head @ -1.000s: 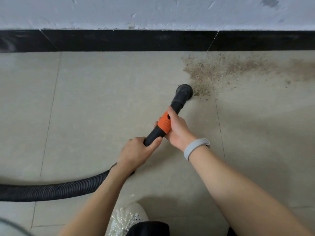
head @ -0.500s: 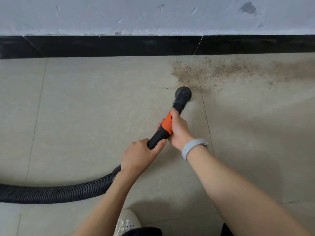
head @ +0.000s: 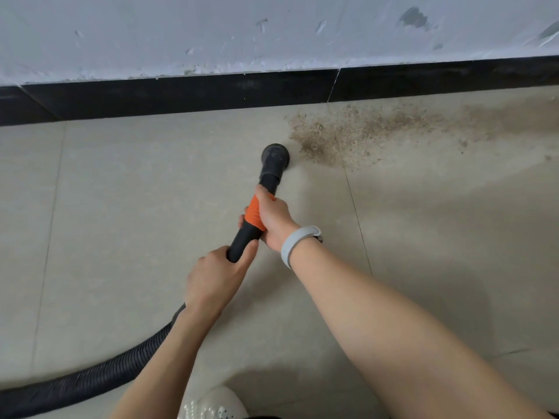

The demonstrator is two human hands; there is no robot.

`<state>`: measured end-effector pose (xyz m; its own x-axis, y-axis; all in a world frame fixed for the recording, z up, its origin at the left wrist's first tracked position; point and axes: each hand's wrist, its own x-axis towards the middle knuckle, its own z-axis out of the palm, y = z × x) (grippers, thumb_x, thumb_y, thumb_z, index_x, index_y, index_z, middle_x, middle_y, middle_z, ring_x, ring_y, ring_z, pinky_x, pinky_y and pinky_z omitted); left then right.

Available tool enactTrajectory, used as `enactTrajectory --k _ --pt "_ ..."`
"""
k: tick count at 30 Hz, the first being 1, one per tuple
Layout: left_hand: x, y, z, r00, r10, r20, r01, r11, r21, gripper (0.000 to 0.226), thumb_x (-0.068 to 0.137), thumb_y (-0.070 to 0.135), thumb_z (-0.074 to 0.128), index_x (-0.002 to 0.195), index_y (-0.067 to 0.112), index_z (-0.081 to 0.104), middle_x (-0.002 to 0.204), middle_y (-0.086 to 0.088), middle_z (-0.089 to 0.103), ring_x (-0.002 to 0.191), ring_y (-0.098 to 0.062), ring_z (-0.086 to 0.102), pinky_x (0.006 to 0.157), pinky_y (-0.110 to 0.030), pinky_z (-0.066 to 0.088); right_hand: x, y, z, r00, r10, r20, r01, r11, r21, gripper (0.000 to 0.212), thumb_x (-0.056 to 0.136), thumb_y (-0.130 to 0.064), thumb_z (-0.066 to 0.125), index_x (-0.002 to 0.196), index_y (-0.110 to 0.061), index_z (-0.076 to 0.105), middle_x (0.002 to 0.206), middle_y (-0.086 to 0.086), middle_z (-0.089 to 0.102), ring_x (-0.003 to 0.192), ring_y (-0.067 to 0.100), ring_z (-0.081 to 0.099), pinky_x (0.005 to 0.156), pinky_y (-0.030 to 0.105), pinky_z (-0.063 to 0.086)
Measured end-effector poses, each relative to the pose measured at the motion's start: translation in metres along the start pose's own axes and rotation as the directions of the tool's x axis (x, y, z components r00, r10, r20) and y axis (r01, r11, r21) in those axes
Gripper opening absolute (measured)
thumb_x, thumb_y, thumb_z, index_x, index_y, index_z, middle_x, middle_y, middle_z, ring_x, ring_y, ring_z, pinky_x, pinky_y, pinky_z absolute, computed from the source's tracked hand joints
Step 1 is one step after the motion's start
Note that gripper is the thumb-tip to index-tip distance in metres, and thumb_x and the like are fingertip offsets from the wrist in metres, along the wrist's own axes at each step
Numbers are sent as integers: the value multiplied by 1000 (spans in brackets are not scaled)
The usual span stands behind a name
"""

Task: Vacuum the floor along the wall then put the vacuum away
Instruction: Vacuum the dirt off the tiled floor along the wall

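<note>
A black vacuum wand with an orange collar [head: 253, 214] points toward the wall. Its round nozzle [head: 275, 155] sits on the beige tile just left of a patch of brown sawdust-like dirt [head: 348, 134]. My right hand [head: 273, 219], with a grey wristband, grips the wand at the orange collar. My left hand [head: 213, 276] grips the wand's black rear end where the ribbed black hose [head: 90, 379] joins. The hose runs off to the lower left edge.
A black skirting strip [head: 181, 95] runs under a scuffed white wall [head: 211, 34]. The dirt band stretches rightward along the skirting to the frame edge. My white beaded shoe [head: 211, 403] shows at the bottom.
The nozzle has drawn back from the dirt's edge and swung left, so the wand now stands nearly straight toward the wall. The lower left part of the dirt patch is gone. Both hands keep their grip.
</note>
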<state>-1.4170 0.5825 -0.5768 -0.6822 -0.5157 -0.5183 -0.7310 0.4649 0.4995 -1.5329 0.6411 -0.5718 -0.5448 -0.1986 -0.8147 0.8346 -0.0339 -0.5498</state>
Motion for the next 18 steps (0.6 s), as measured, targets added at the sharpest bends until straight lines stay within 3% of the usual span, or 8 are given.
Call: enactTrajectory --k 8,18 --pt "-21 49 43 961 163 224 -210 955 209 50 81 70 40 64 23 44 69 1 59 76 -24 62 67 -32 47 -14 0 -91 969 -7 -245 50 984 171 27 95 -28 49 78 -7 44 63 9 48 50 22 50 53 29 47" --pt "-1 64 45 970 212 116 -233 949 211 48 84 67 39 72 20 43 69 1 55 71 -24 55 63 -31 40 11 -32 -85 976 -20 -215 51 989 141 26 94 -30 49 80 -8 43 60 8 48 45 21 48 52 30 45"
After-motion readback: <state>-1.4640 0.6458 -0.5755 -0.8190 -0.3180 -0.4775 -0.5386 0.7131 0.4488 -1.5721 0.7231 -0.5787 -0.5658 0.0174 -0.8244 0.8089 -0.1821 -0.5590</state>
